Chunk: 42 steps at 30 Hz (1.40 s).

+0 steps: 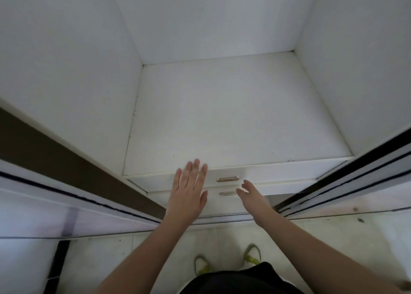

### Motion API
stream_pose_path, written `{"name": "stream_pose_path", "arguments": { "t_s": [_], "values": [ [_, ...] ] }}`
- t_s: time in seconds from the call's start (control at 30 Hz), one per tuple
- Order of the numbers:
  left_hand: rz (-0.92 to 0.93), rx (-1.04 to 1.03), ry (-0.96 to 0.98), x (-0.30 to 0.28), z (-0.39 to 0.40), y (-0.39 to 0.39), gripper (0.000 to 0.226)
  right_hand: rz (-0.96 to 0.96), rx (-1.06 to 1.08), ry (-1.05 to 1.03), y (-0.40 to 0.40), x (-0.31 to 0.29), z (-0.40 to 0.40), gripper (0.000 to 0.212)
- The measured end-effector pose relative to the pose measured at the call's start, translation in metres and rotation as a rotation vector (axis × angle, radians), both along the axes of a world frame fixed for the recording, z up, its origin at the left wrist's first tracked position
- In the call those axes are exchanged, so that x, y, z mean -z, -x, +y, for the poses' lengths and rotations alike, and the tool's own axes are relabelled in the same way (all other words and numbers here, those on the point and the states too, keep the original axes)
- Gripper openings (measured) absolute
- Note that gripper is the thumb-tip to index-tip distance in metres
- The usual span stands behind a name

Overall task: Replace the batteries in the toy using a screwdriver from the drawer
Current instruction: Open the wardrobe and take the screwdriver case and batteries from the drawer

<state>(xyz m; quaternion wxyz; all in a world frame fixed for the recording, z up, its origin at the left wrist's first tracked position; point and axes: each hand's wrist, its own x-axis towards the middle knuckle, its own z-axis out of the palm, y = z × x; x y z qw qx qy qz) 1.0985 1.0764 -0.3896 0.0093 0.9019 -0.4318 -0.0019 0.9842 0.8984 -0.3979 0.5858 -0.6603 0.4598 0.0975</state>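
Both hands reached toward a white wardrobe's two stacked drawers. The left hand (189, 188) lay flat with fingers straight against the top drawer (266, 176), left of its brass handle (228, 179). The right hand (250, 192) hung relaxed, grasping nothing, just beside the lower drawer's handle (227, 193).

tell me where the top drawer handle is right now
In the head view, the top drawer handle sits low centre, between the left hand and right hand.
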Motion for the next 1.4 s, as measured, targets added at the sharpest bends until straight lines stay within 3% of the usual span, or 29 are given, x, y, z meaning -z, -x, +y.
{"name": "stream_pose_path", "arguments": {
  "t_s": [0.2,0.33,0.47,0.67,1.1,1.27,1.4],
  "values": [
    [0.024,-0.023,0.053,0.008,0.011,0.019,0.076,-0.057,0.143,-0.187,-0.02,0.019,0.0,0.049],
    [0.036,0.011,0.041,0.015,0.018,0.025,0.074,-0.021,0.162,-0.057,-0.025,0.021,-0.003,0.033],
    [0.04,0.029,-0.018,0.019,0.024,0.026,0.074,-0.015,0.154,0.007,-0.025,0.027,-0.004,0.032],
    [0.037,0.016,-0.064,0.021,0.028,0.019,0.071,-0.075,0.102,-0.027,-0.024,0.023,-0.004,0.029],
    [-0.015,0.099,0.027,0.015,0.019,0.013,0.068,-0.066,0.096,-0.053,-0.018,0.014,0.003,0.027],
    [-0.031,0.147,0.049,0.017,0.019,0.014,0.061,0.002,0.002,0.002,0.011,0.019,0.014,0.03],
    [-0.033,0.163,0.04,0.021,0.022,0.024,0.064,0.169,-0.299,0.136,0.027,0.003,0.011,0.035]
  ]
}}
